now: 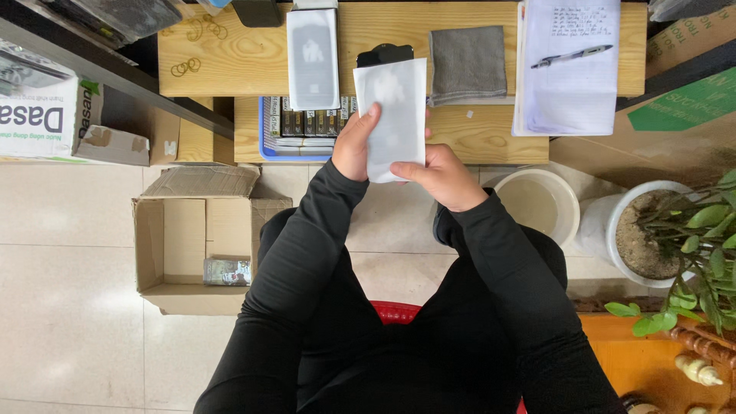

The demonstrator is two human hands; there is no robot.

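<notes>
Cardboard box (192,253) sits open on the floor at left, a small packet inside. Left hand (356,144) pinches a white sleeve (392,115) by its edge, thumb up front; right hand (445,175) grips the lower corner, steadying it above the desk (245,54). Grey cloth (468,63) and notepad (571,69) lie further right, within reach.

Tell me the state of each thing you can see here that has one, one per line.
white sleeve: held upright in both hands, a dark piece sticking out its top
left hand: gripping the sleeve's left edge
right hand: pinching its lower right corner
cardboard box: flaps open, one small packet inside
grey cloth: folded flat
pen: lying on the notepad
bucket: uncovered
</notes>
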